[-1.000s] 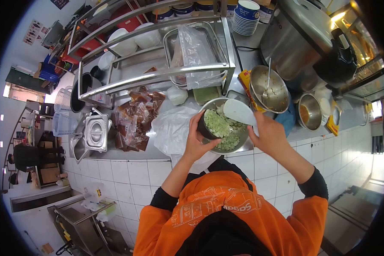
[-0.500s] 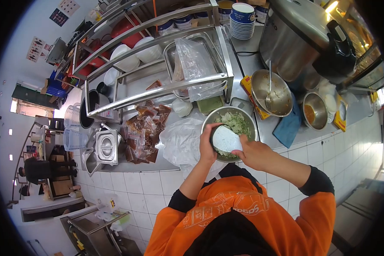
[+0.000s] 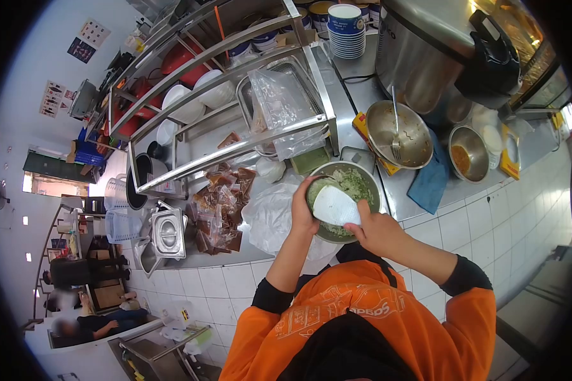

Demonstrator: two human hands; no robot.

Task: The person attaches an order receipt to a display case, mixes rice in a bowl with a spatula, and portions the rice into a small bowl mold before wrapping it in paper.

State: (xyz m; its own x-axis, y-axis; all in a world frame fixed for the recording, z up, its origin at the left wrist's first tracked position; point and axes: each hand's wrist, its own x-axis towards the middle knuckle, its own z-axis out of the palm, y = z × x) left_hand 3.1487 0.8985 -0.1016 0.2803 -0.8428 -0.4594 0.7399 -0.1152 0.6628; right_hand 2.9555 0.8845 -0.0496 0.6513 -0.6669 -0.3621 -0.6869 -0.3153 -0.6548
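A metal mixing bowl [image 3: 375, 198] on the counter's front edge holds rice mixed with chopped green bits [image 3: 353, 184]. Over it, my right hand [image 3: 378, 230] grips a broad white rice paddle [image 3: 335, 206], its blade turned toward my left hand. My left hand [image 3: 304, 206] curls round a small round bowl at the mixing bowl's left side; the paddle blade and my fingers hide most of it. The blade lies across the small bowl's opening.
Crumpled clear plastic [image 3: 270, 213] and sauce packets [image 3: 222, 203] lie to the left, near a lidded steel container [image 3: 169, 233]. Rightward are a steel bowl with a fork [image 3: 416, 136], a blue cloth [image 3: 429, 184] and a large cooker [image 3: 419, 57]. A metal rack [image 3: 235, 136] stands behind. Two people are at far left.
The paddle blade has tilted, showing a smoother, brighter face over the small bowl. Both hands stay at the mixing bowl. The view has shifted slightly, and a second person shows at lower left.
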